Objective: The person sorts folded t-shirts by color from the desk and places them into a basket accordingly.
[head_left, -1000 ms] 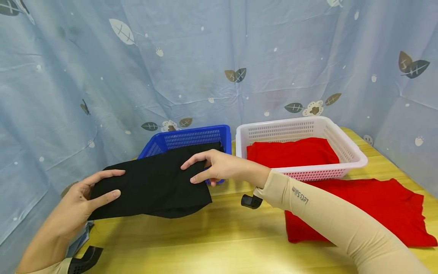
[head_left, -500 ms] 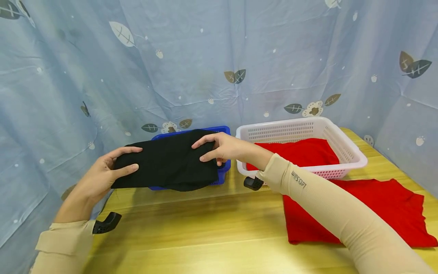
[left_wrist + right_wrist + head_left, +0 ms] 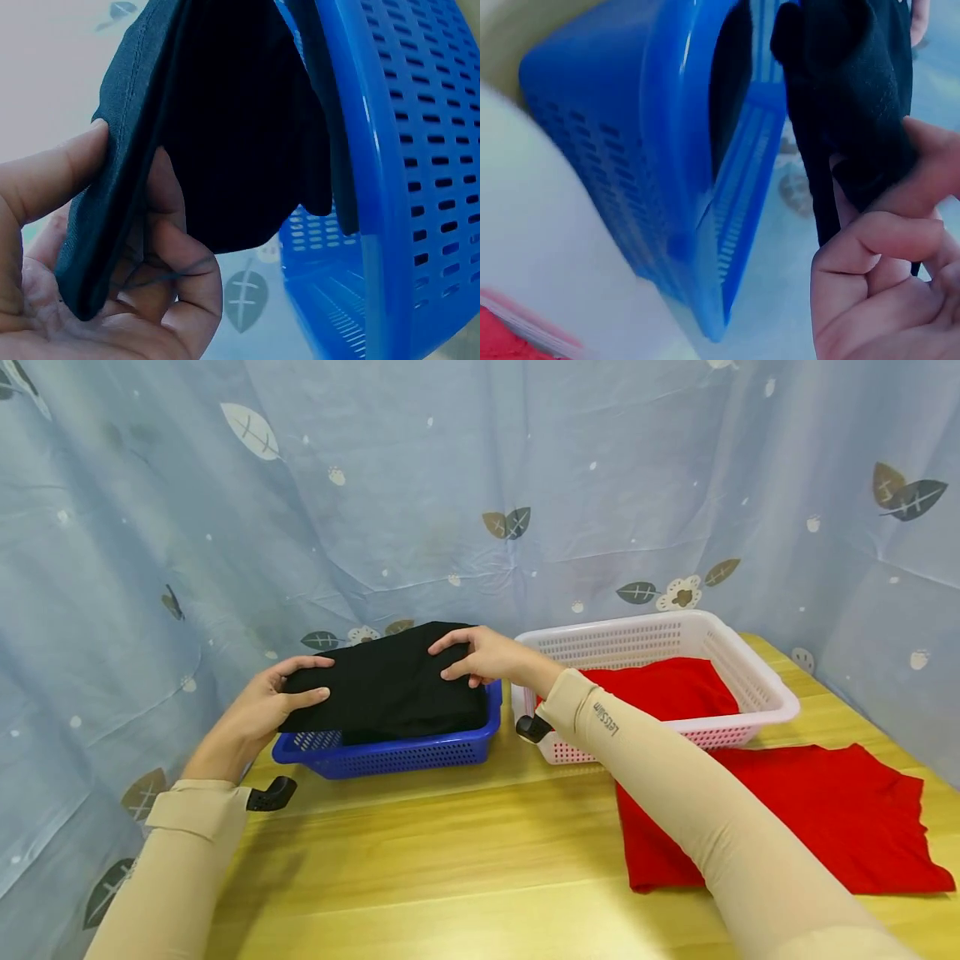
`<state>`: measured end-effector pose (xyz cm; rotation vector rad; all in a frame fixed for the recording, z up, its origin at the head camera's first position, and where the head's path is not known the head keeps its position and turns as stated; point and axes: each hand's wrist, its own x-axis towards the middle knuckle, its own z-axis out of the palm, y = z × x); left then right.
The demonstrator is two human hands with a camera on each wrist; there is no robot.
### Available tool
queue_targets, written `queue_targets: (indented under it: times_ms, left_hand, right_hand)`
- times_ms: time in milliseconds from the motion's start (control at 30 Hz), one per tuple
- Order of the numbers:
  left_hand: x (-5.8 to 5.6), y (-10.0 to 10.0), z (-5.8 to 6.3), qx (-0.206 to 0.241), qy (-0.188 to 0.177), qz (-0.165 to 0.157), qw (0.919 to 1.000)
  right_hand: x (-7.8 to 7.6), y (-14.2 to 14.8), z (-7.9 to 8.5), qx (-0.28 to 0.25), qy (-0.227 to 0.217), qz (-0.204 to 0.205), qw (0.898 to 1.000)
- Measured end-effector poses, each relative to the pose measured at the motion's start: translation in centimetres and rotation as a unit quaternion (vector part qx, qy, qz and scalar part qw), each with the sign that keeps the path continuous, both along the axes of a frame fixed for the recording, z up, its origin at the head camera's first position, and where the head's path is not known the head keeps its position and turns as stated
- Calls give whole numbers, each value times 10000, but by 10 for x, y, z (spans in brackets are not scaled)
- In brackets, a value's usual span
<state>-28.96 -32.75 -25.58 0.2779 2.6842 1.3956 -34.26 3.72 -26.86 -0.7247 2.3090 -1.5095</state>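
A folded black cloth garment point(image 3: 382, 681) hangs between my two hands, over the blue plastic basket point(image 3: 405, 758). My left hand point(image 3: 262, 702) pinches its left end, thumb on the near face and fingers behind, as the left wrist view shows with the cloth edge point(image 3: 112, 172). At the other end, my right hand point(image 3: 487, 656) grips the cloth point(image 3: 862, 97) between thumb and curled fingers. More dark cloth lies inside the basket, seen at its rim in the left wrist view; the held garment hides most of it from the head view.
Right of the blue basket stands a white basket point(image 3: 750, 727) with a folded red garment point(image 3: 667, 689) in it. Another red garment point(image 3: 810, 818) lies on the wooden table point(image 3: 420, 868) at the right, partly under my right forearm. A blue patterned curtain point(image 3: 405, 485) hangs behind.
Both hands have carried the black garment away from me and up, from in front of the blue basket to over it. The basket's near wall now shows below the cloth.
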Motion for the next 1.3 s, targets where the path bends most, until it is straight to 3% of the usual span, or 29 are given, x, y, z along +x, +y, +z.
queue_targets:
  times_ms: [267, 533, 733, 867, 1033, 1300]
  left_hand:
    - [-24, 2, -10, -90, -217, 130, 9996]
    - [-36, 4, -13, -485, -282, 185, 9983]
    - [-35, 6, -9, -979, -533, 226, 9935]
    - [-33, 2, -8, -1004, -748, 260, 9918]
    - [-32, -3, -8, -953, -785, 294, 9919]
    - [-28, -3, -12, -953, -662, 390, 9925]
  right_hand:
    - [-19, -8, -5, 470, -154, -118, 9987]
    - [-23, -11, -3, 904, -190, -188, 9955]
    - [-23, -7, 0, 1553, -372, -173, 9870]
    - [-23, -2, 2, 1904, -357, -298, 9806]
    - [-20, 3, 6, 1929, -232, -420, 9800]
    - [-19, 4, 4, 1942, -264, -242, 9803]
